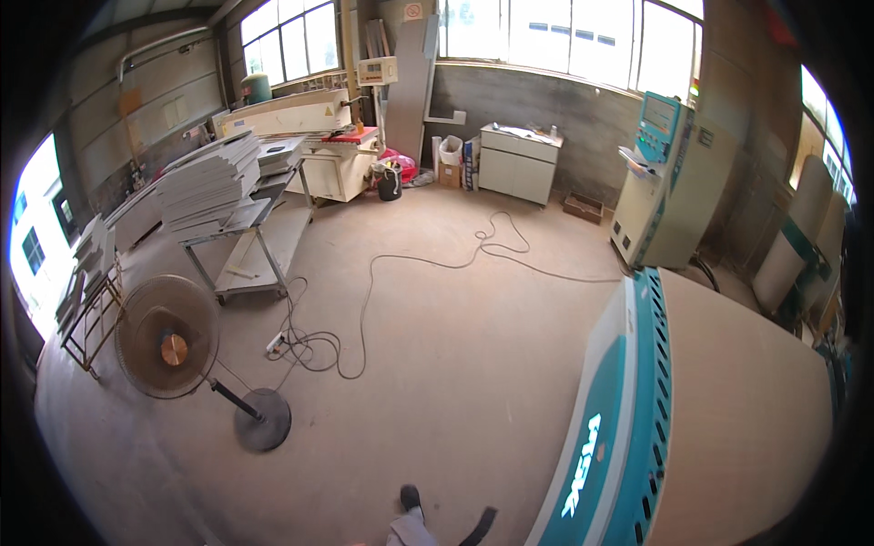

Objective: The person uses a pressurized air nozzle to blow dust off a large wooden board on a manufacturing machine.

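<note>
Neither my left hand nor my right hand shows in the head view. At the lower edge a foot in a dark shoe (pixel 411 497) and a light grey trouser leg (pixel 412 530) come into sight. Just right of it is a dark curved shape (pixel 480 526), cut off by the edge; I cannot make out its kind. Closest on the right stands a long teal and white machine (pixel 601 391) with a row of dark slots and a wide tan board-like top (pixel 746 400). A round pedestal fan (pixel 168 337) stands at the left.
A cable (pixel 428 261) snakes over the floor to a power strip (pixel 275 342). Stacked panels (pixel 209 177) lie on a metal cart (pixel 264 259). Farther back are a white cabinet (pixel 517 164), a black bucket (pixel 390 183), a brown crate (pixel 583 207) and a control cabinet (pixel 669 196).
</note>
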